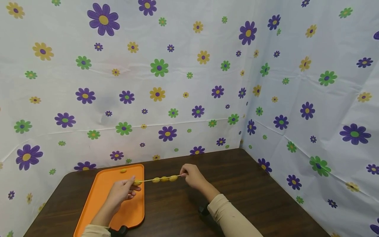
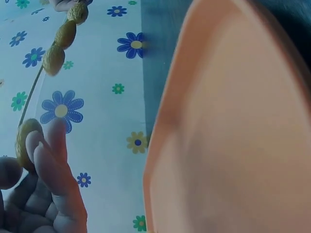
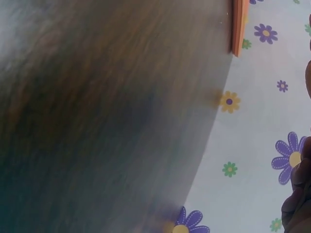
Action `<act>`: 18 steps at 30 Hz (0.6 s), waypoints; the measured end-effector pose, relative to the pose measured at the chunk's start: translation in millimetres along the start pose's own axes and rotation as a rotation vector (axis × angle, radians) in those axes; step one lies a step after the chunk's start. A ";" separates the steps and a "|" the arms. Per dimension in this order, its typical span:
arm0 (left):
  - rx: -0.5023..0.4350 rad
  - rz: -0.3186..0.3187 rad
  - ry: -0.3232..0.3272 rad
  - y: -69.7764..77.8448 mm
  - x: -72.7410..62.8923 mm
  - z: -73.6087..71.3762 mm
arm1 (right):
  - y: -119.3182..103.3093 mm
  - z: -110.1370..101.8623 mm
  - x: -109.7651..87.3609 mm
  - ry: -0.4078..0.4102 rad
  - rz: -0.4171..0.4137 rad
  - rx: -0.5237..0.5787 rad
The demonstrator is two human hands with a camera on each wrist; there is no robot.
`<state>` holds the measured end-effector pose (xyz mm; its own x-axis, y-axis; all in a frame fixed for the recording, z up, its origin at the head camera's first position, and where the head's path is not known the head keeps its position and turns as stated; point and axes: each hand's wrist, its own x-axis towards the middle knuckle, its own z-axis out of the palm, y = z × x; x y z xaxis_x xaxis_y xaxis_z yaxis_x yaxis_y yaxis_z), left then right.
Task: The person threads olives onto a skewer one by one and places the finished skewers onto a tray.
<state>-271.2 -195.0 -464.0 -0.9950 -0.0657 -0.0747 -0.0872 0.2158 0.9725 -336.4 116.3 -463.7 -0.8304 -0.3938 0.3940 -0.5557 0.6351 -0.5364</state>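
Note:
A thin, pale yellow string or stick [image 1: 147,180] stretches nearly level between my two hands, above the table. Three yellow, wrinkled oval beads [image 1: 164,179] sit on it side by side, nearer the right hand. My left hand [image 1: 119,191] pinches another such bead [image 2: 26,144] between thumb and fingers at the left end, over the tray's right edge. Whether the line runs through this bead is hidden by the fingertips. The right hand [image 1: 193,176] pinches the line's right end, just beyond the beads; in the right wrist view only part of that hand [image 3: 302,182] shows at the edge.
An orange tray [image 1: 102,191] lies on the left of the dark wooden table [image 1: 237,184]. One loose yellow bead [image 1: 123,170] rests near its far edge. White flower-patterned sheets [image 1: 183,108] rise behind the table and along its right side.

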 end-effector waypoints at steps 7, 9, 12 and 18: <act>0.027 0.079 -0.066 -0.8 0.9 -1.8 | 5.6 -0.7 -0.8 -0.001 0.036 0.049; 0.042 0.105 -0.092 -0.2 0.1 -3.6 | 6.4 -1.3 -0.6 -0.003 0.048 0.057; 0.053 0.132 -0.096 0.9 -0.9 -5.7 | 6.7 -2.9 -0.2 -0.009 0.068 0.065; 0.038 0.144 -0.070 2.4 -0.7 -6.2 | 6.3 -7.1 -0.5 -0.017 0.076 0.064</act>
<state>-270.5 -200.4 -460.3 -0.9981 0.0365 0.0487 0.0564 0.2553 0.9652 -339.2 125.2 -462.0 -0.8704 -0.3576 0.3385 -0.4923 0.6199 -0.6110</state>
